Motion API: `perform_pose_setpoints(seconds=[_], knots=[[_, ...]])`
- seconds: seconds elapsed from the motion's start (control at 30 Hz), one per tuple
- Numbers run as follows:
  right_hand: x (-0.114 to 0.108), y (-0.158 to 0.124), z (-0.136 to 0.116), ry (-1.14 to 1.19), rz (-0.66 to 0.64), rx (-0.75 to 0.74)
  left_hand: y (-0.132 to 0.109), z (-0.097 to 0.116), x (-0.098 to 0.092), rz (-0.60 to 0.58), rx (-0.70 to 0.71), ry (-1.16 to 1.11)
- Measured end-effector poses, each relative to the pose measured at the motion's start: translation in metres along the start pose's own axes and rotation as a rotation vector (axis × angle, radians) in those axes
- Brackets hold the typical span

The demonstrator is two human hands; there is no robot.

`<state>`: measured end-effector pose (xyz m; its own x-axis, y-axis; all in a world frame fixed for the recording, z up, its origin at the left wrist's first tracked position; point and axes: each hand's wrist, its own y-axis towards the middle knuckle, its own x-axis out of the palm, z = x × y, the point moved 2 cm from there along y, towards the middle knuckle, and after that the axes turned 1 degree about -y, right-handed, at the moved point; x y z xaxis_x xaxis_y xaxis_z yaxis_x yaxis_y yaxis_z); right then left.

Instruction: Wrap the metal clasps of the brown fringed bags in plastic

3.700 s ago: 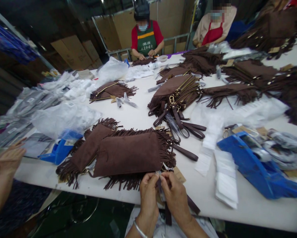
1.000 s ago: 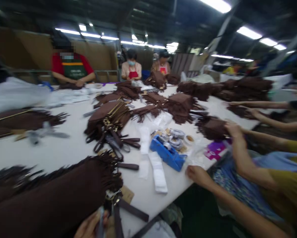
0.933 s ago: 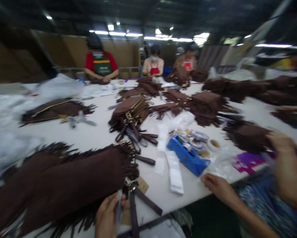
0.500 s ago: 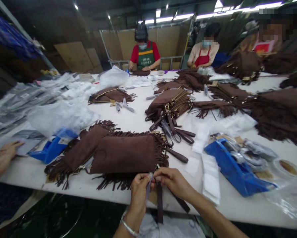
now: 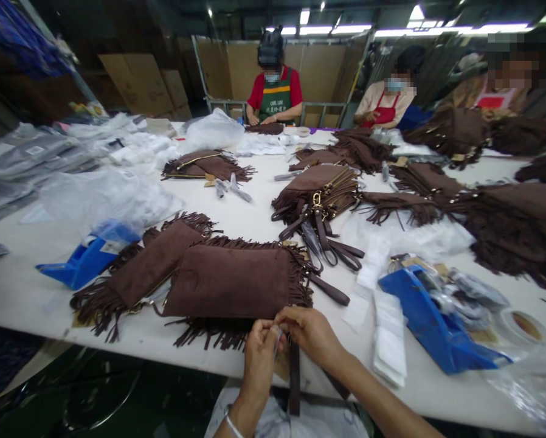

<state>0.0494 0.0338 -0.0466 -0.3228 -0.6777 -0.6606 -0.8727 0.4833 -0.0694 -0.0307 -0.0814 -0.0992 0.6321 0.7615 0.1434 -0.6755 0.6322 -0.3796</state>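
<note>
My left hand (image 5: pixel 259 356) is closed in a pinch on a small strip of clear plastic wrap (image 5: pixel 279 336). Against its fingertips, my right hand (image 5: pixel 307 331) is pinched too; what lies inside its fingers is hidden. Both are at the lower right corner of a dark brown fringed bag (image 5: pixel 231 283), which lies flat near the table's front edge. A brown wrist strap (image 5: pixel 294 380) hangs down below my right hand, with a tan tag (image 5: pixel 282 365) beside it. A second brown fringed bag (image 5: pixel 152 261) lies partly under the first, at its left.
Blue tape dispensers stand left (image 5: pixel 88 255) and right (image 5: pixel 437 319). White folded sheets (image 5: pixel 388 340) lie right of my hands. Brown bags with straps (image 5: pixel 316 188) are piled beyond, and plastic-wrapped goods (image 5: pixel 40 152) at left. Co-workers (image 5: pixel 275 91) are across the table (image 5: pixel 236 213).
My fingertips have drawn closer together, and less of the plastic shows. Another person's hand at the left edge has gone from view, along with most of the grey packet it touched.
</note>
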Motion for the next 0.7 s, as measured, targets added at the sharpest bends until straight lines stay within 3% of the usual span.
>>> perform_pose_setpoints(seconds=[0.47,0.7], knots=[[-0.009,0.012,-0.013,-0.236,-0.094,0.068,-0.003,0.000,0.002,-0.075,-0.018,-0.104],[-0.009,0.015,-0.016,-0.348,-0.142,0.021,-0.001,-0.002,0.008,0.015,-0.134,-0.198]])
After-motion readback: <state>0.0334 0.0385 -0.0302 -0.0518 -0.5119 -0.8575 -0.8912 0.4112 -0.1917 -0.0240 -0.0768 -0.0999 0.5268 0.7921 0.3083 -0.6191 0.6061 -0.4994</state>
